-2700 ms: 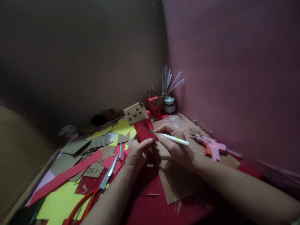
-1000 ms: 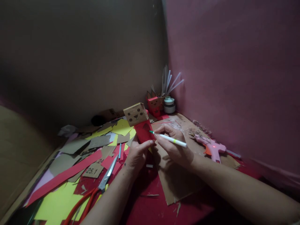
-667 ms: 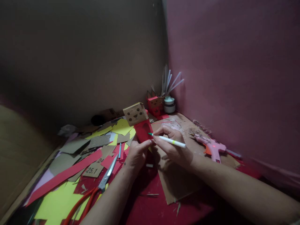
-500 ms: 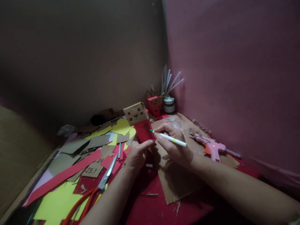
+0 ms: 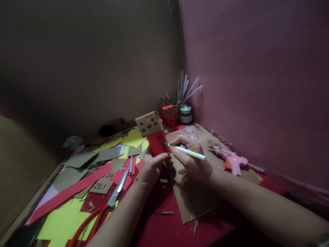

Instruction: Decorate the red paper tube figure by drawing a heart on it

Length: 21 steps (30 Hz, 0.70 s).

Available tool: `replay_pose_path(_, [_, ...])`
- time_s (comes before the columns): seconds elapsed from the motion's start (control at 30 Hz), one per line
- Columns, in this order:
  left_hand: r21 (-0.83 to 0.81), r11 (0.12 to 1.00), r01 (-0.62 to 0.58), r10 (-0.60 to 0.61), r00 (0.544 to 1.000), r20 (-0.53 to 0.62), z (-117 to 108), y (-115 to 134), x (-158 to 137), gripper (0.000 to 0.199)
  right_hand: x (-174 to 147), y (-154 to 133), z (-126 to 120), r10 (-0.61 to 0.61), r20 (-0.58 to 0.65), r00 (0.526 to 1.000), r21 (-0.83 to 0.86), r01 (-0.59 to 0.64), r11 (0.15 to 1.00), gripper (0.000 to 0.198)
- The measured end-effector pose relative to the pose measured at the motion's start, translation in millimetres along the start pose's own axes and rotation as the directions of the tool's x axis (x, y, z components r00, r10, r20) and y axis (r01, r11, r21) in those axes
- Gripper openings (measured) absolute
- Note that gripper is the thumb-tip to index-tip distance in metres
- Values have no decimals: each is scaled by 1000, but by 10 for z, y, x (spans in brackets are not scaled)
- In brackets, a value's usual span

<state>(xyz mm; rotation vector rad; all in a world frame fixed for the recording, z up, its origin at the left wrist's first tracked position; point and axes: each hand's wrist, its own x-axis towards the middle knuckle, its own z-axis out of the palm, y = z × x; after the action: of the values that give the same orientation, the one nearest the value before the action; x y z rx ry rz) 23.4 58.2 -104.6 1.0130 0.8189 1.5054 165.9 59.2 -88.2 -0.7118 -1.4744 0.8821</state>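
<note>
My left hand (image 5: 152, 164) grips a small cardboard figure (image 5: 149, 125) by its lower part, thumb across the front. The figure has a brown box head with a drawn animal face and a red body bearing a dark drawn patch. Between the thumb and fingers of my right hand (image 5: 191, 156) is a white marker (image 5: 189, 152) with a green tip and a yellow band. Its tip is at the right side of the red body; whether it touches cannot be made out. Behind stands a second red figure (image 5: 168, 115) with pointed ears.
Red-handled scissors (image 5: 118, 188) lie at the left among yellow paper (image 5: 64, 221), red strips and cardboard scraps. A pink glue gun (image 5: 233, 160) with a lit red light rests at the right. A lidded jar (image 5: 185, 114) and glue sticks (image 5: 191, 90) stand in the corner.
The marker and my right hand have shifted very slightly. Both hands keep their hold, and the figure stays in nearly the same place.
</note>
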Motion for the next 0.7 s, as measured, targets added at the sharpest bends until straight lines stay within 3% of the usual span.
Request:
replay_pose_path(0.43, [-11,1000,17,-18,1000,-6,-14,-8,-1,52,12,-4,6,16,-28,999,-9,-16,1000,11])
replay_pose_path(0.7, [5,1000,-6,6,1000,-10,-13,6,13,43,6,-25,-8,-9,11,1000,-13,9,1000,6])
